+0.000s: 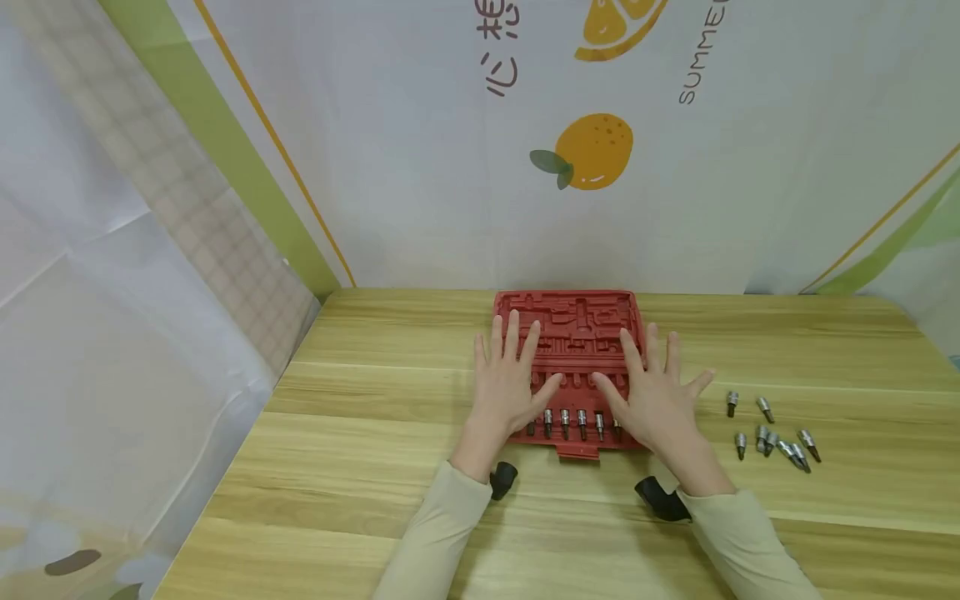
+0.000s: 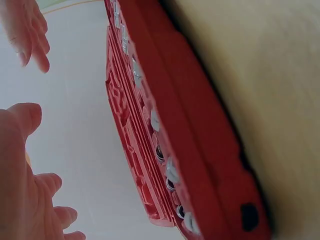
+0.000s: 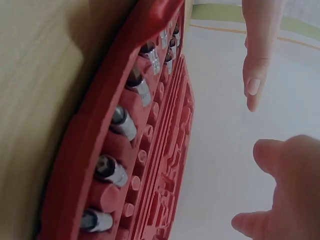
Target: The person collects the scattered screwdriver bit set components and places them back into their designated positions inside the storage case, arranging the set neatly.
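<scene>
An opened red tool case (image 1: 577, 452) lies on the wooden table, its moulded lid (image 1: 570, 312) folded back toward the wall. Silver bit sockets (image 1: 582, 423) stand in a row along its front half; the right wrist view shows several bit sockets (image 3: 124, 122) close up. Over the case's left side my left hand (image 1: 504, 392) is spread, fingers straight and holding nothing. My right hand (image 1: 660, 400) is spread likewise over the right side, its thumb toward the left one. Both hands hover above the case in the wrist views and hide part of it in the head view.
Several loose bit sockets (image 1: 784, 450) lie on the wooden table (image 1: 360, 475) to the right of the case. A white cloth printed with fruit (image 1: 594, 152) hangs behind the table. Black wrist-camera parts (image 1: 662, 500) show beneath the wrists.
</scene>
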Tool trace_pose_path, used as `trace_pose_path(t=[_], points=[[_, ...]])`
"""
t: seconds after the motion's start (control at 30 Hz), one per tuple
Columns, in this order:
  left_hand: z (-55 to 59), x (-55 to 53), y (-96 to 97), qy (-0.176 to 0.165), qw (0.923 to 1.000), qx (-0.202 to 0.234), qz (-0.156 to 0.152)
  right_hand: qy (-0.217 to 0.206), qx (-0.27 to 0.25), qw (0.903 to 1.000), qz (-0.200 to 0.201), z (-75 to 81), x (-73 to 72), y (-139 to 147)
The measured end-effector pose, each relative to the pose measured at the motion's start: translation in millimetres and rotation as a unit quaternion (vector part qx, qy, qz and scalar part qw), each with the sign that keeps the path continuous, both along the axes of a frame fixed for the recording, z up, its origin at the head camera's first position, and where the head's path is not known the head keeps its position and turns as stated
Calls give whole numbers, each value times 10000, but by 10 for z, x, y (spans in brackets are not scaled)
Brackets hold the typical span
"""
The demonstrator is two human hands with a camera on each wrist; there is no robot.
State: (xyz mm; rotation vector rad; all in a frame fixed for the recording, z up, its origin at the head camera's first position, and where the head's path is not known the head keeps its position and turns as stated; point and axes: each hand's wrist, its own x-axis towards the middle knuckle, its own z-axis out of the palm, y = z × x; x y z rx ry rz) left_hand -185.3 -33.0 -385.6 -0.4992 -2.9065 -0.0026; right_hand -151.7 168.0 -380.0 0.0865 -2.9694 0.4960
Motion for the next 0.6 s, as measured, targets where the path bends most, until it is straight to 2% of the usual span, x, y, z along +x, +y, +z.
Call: trace_pose_path(t=[0.17,0.3,0.37,0.5,0.6], points=[[0,-39,-47,67,9993,362,-83,163,-106,9998,-33,0,-4,53],[3,-84,-113,125,9953,947,-185,521,-209,9984,-77,9,4,106],[4,-103,-150,123,9905,1350,-243,764,-207,9968,-99,15,5,136],[17,-120,-228,42,9761,2149,-310,1185,-208,9926,-167,28,10,206],[25,-127,-288,-69,9678,2498,-296,1478,-321,9883,-183,20,18,280]])
